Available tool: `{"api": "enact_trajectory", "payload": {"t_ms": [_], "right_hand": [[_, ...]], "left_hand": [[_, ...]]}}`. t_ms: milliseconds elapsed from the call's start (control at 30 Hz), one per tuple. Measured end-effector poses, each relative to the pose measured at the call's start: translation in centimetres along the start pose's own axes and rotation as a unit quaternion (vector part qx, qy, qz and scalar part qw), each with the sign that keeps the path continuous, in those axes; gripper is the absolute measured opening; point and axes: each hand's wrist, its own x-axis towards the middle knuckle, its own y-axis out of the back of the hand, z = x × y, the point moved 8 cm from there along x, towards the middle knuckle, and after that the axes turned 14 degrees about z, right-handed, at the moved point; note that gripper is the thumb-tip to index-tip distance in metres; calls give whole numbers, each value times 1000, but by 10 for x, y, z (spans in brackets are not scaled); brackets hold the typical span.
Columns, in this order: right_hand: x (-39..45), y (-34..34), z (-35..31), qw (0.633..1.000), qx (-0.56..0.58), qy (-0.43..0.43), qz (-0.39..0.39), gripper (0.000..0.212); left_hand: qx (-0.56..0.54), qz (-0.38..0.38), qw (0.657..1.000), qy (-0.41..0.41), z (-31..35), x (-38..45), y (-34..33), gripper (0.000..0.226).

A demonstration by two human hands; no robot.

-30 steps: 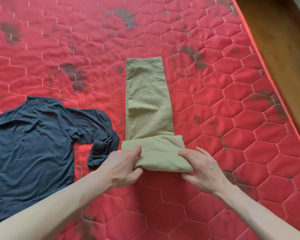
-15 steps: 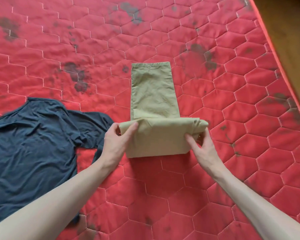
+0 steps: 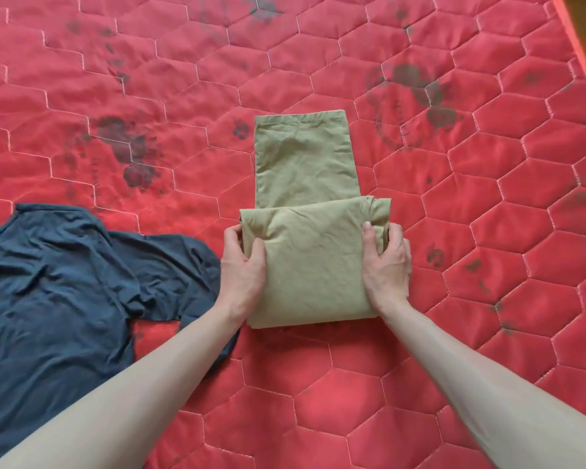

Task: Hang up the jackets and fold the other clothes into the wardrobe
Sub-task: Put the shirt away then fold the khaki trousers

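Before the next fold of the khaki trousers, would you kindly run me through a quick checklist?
1. Left hand grips the left edge of the folded bundle: ok.
2. Right hand grips the right edge, thumb on top: ok.
3. Unfolded leg section lies flat ahead, ready to take the bundle: ok.
4. Bundle edges square: not ok, right side bunched near the fingers.
5. Navy shirt apart from the trousers: ok, though it lies under the left forearm.
6. Layers inside the bundle smooth: cannot tell.
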Motion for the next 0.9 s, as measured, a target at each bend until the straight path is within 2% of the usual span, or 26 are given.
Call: {"api": "enact_trajectory", "payload": {"t_ms": [67, 133, 200, 233, 300, 333, 400, 533, 767, 900], "right_hand": [[1, -1, 1, 998, -53, 16, 18, 42], [-2, 8, -8, 994, -83, 49, 54, 48], [-6, 14, -27, 982, -104, 140, 79, 59], [-11, 11, -38, 969, -116, 209, 60, 61], [-26, -4, -48, 945, -124, 302, -24, 64], [-30, -11, -46, 941, -124, 309, -62, 66], [-29, -19, -38, 948, -125, 276, -94, 74], [-22, -24, -31, 961, -136, 226, -85, 85], [-26, -17, -33, 953, -159, 245, -77, 82], [-30, -12, -28, 958, -126, 249, -65, 78]], "left_hand": [[23, 7, 999, -31, -3, 1, -4, 34], [107, 39, 989, -97, -2, -3, -2, 47], [239, 110, 940, -217, 10, -14, 4, 62], [284, 119, 907, -289, 19, -21, 1, 66], [334, 55, 851, -402, 23, -35, -19, 70], [349, 21, 834, -428, 19, -38, -29, 71], [371, -5, 826, -425, 8, -35, -39, 73], [376, -12, 832, -407, -7, -24, -50, 77], [410, -9, 813, -413, 1, -27, -47, 79], [396, -32, 792, -463, -2, -39, -42, 79]]}}
